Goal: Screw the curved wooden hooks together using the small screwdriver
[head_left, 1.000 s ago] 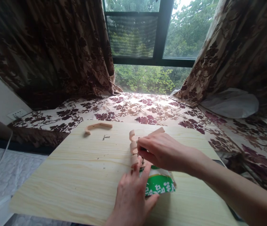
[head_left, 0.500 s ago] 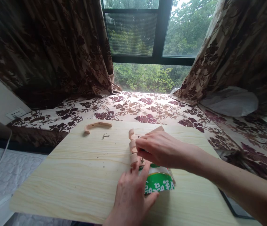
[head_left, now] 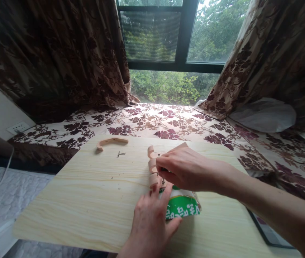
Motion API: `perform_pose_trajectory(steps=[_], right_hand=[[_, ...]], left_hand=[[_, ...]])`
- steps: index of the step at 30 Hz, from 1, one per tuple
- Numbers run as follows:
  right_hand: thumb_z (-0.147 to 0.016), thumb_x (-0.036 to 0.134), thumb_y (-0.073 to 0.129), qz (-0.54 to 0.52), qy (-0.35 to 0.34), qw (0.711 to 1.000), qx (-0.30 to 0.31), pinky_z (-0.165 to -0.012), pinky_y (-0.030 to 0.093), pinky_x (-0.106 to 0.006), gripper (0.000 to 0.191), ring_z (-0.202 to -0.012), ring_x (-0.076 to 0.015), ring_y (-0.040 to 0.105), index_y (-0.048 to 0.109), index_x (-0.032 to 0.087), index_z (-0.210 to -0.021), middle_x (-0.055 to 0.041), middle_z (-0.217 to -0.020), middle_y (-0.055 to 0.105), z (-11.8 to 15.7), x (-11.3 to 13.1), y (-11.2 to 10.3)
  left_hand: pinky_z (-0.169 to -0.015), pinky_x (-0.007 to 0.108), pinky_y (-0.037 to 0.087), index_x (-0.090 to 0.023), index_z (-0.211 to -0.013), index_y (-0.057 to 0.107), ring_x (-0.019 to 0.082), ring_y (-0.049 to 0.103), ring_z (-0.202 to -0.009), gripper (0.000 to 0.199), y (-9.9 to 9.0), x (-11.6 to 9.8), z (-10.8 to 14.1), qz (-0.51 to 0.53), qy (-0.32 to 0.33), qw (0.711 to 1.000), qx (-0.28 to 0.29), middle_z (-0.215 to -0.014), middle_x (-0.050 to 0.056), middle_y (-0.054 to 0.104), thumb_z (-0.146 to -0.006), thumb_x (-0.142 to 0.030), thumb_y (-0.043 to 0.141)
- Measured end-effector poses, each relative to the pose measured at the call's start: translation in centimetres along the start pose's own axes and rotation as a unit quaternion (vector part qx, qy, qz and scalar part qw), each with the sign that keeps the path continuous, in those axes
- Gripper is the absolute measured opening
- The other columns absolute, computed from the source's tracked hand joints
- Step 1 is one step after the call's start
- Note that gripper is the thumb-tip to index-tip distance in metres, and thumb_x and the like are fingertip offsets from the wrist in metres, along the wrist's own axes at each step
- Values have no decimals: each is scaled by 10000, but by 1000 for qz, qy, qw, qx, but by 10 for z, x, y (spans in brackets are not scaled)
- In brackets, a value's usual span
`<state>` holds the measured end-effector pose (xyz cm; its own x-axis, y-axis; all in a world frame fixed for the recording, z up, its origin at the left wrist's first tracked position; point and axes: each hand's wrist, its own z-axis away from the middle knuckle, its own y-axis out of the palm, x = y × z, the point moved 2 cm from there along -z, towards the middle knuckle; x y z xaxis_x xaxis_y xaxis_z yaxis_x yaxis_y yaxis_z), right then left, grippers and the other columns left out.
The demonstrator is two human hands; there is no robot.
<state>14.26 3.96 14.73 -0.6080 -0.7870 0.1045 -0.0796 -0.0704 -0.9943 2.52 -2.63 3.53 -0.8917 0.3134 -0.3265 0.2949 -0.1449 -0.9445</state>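
Note:
Curved wooden hooks stand in a row on the table, attached to or lying along a wooden piece mostly hidden by my hands. My left hand has its fingers stretched out, their tips resting on the nearest hook and beside a screw; its thumb is apart. Over the wooden piece my right hand is closed in a fist, and what it grips is hidden. A green and white plastic packet lies under and beside the wooden piece, next to my left hand.
A separate wooden hook lies at the table's far left, with a few screws near it. Small specks dot the pale wooden table. A dark-edged tablet-like object is at the right. Behind is a flowered window seat.
The view has shifted very slightly. Both hands stay in nearly the same place, and the hooks have not visibly moved.

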Motion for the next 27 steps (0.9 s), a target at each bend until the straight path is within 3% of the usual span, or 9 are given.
perform_pose_trajectory(steps=[4,6,11,13,15,19,21,27], right_hand=[[-908,258,397,25,86,995,-43,-485,166,-284,223,-473,-96,236,515,165,-743,5,-565,505,-3,-7,8],[-903,280,411,33,108,992,-53,-484,158,-285,227,-467,-95,221,522,163,-743,7,-554,497,-3,-7,9],[-877,222,461,1,8,1000,-13,-524,208,-262,123,-527,-94,348,549,175,-804,-8,-678,579,2,0,2],[-882,200,454,-5,-24,1000,-2,-537,221,-259,143,-555,-94,379,535,174,-767,-14,-712,591,3,2,0],[-888,201,447,2,-12,1000,-6,-533,213,-265,152,-548,-96,371,529,170,-765,-16,-693,587,2,0,2],[-909,255,415,30,81,996,-35,-495,159,-287,202,-474,-95,279,535,157,-778,-7,-590,538,-2,-5,7],[-911,281,411,42,105,993,-42,-487,143,-292,230,-452,-92,251,532,155,-761,0,-554,511,-2,-4,6],[-857,176,474,9,-4,1000,3,-529,216,-263,103,-548,-94,400,544,169,-782,-21,-712,599,3,3,-3]], left_hand=[[-943,415,428,-323,-1396,310,285,435,-1261,777,-1,0,0,2,-8,1000,13,-1517,94,238,-705,-305,664],[-945,411,427,-322,-1392,315,284,423,-1272,773,0,0,0,2,-6,1000,8,-1518,93,236,-704,-307,668],[-878,405,461,-296,-1365,370,282,509,-1171,698,2,1,1,-4,4,1000,-14,-1355,114,467,-725,-349,645],[-883,405,458,-290,-1367,369,279,518,-1157,694,2,0,1,-5,6,1000,-16,-1332,114,487,-731,-351,639],[-897,402,451,-294,-1377,351,277,493,-1193,713,1,0,1,-6,6,1000,-14,-1396,113,427,-727,-334,643],[-923,410,440,-311,-1395,309,279,437,-1260,769,-1,0,1,-7,-2,1000,-5,-1512,106,244,-712,-304,661],[-926,412,438,-308,-1396,306,281,430,-1266,771,-1,0,0,-6,-1,1000,-4,-1514,109,237,-712,-309,661],[-871,405,466,-284,-1373,352,289,506,-1173,706,1,0,1,-13,12,1000,-17,-1357,125,459,-730,-346,639]])
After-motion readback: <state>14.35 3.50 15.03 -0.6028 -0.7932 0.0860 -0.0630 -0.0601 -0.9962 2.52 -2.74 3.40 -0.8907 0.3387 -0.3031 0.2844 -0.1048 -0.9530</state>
